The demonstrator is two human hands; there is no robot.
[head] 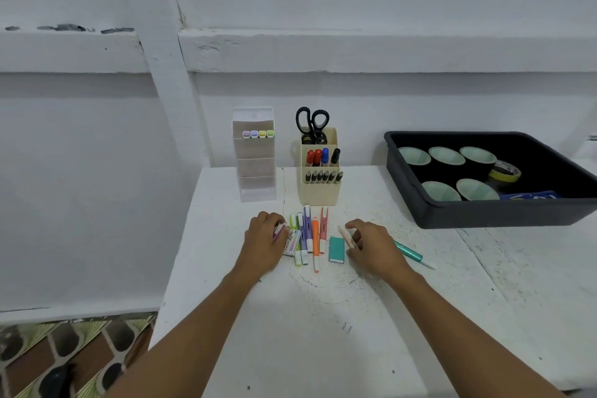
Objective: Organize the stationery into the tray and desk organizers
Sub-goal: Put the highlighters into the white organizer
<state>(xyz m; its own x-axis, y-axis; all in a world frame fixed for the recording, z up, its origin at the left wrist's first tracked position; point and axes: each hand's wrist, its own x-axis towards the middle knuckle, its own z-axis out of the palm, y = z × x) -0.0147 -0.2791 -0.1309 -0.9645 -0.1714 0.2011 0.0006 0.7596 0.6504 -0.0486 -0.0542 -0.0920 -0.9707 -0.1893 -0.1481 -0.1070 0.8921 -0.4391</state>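
White-painted plaster walls are backing a speckled white table [323, 317], and the person is leaning both bare forearms in over it from the near edge. A loose cluster of pastel plastic highlighters [308, 236] is lying between the two hands, their long axes running roughly away from the person toward the organizers at the wall. The left hand [263, 237] is curling its fingers round a pink-and-white highlighter [278, 231] at the cluster's left edge. The right hand [371, 244] is pinching a pale peach highlighter [347, 237] just right of a teal rectangular eraser [337, 249]. A teal metallic pen [410, 252] is lying slantwise behind that wrist. The white tiered plastic organizer [255, 168], already holding four pastel highlighters in its top tier, is standing almost straight ahead of the left hand, so that hand appears to be the nearer one for the drop. The right hand would have to cross in front of the beige compartmented organizer [319, 184] with its scissors, markers and pens. The black plastic tray [484, 216] of tape rolls is sitting well off to the right. Both palms are facing down with the knuckles raised, and both wrists are hovering low over the surface.
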